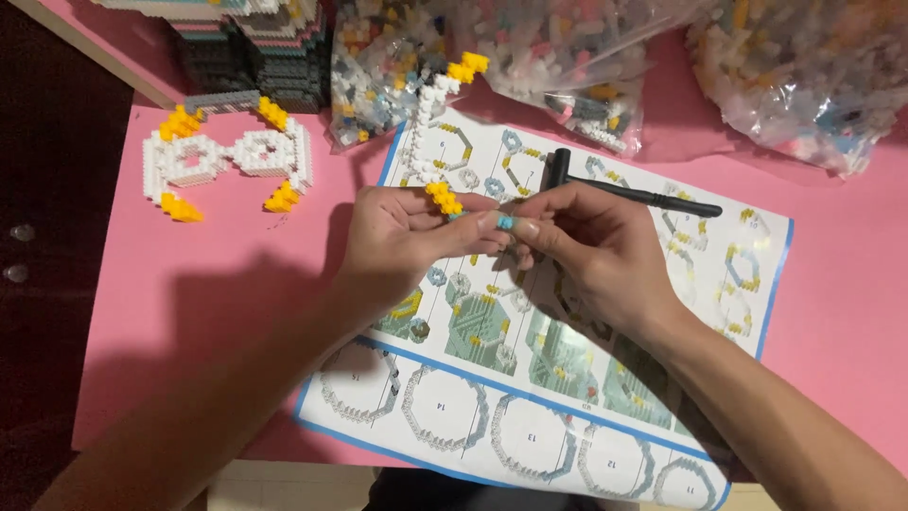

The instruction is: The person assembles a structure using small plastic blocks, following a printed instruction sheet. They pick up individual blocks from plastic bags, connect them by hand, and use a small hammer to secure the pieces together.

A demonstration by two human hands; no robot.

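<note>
At the centre of the frame, above the instruction sheet (530,378), the left hand (397,241) has its fingers closed on a white-and-yellow brick strip (437,142) while the right hand (591,246) pinches a small blue brick (505,222) at its lower end. This looks like the fitting step, which calls for pressing the brick squarely onto the studs. The strip's long axis runs nearly upright, tipping toward the bags (567,47) along the top, its yellow tip pointing to the upper right.

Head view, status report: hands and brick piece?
Left hand grips white-and-yellow brick strip. Right hand pinches its near end. Black tool rests on instruction sheet behind.
</note>
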